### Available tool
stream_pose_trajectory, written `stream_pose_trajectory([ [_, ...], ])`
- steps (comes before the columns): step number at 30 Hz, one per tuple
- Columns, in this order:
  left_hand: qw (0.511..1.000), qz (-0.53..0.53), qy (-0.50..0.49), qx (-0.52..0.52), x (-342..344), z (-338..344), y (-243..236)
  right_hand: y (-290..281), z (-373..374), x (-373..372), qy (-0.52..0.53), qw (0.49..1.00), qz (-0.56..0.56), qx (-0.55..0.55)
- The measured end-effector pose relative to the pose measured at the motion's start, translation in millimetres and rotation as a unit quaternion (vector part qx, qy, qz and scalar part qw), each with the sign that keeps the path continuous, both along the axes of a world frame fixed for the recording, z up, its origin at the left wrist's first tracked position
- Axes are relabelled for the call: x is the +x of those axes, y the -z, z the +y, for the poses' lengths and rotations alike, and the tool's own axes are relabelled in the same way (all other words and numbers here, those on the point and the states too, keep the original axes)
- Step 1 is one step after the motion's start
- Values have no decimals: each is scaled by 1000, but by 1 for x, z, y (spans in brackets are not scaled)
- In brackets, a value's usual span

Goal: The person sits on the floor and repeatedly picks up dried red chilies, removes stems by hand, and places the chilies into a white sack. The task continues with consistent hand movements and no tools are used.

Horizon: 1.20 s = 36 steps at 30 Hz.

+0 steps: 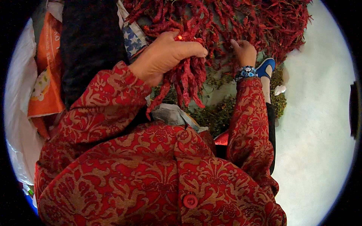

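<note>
Pale floor [316, 113] — chilies [187, 81] in left hand [165, 54]

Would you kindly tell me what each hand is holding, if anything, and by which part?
The left hand grips a bunch of chilies by its upper part; whether the right hand holds anything cannot be told.

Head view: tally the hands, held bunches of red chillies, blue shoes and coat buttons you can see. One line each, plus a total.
Hands: 2 (left hand, right hand)
Held bunch of red chillies: 1
Blue shoe: 1
Coat button: 1
Total: 5
</note>
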<state>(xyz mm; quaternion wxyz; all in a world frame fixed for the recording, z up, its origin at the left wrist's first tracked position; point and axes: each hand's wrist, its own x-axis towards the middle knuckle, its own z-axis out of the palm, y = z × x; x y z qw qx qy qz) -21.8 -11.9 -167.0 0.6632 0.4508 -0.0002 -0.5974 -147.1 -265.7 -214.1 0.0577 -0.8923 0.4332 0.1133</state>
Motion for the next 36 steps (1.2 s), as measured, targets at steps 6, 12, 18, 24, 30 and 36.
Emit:
stream_pose_trajectory([
  [6,1000,21,-15,7,-1,-4,-1,22,-18,2,-23,999,12,22],
  [12,999,-34,-3,1,0,-3,9,-21,-8,-8,31,994,-59,91],
  [18,998,-55,4,-35,-1,-3,15,-69,41,-11,191,838,-240,452],
  [24,997,-4,22,-69,-2,-2,14,-85,109,-12,246,644,-313,653],
  [30,991,-12,56,-121,0,4,14,-90,135,-10,273,633,-292,663],
  [36,991,30,28,-125,0,5,15,-88,140,-10,281,645,-307,641],
])
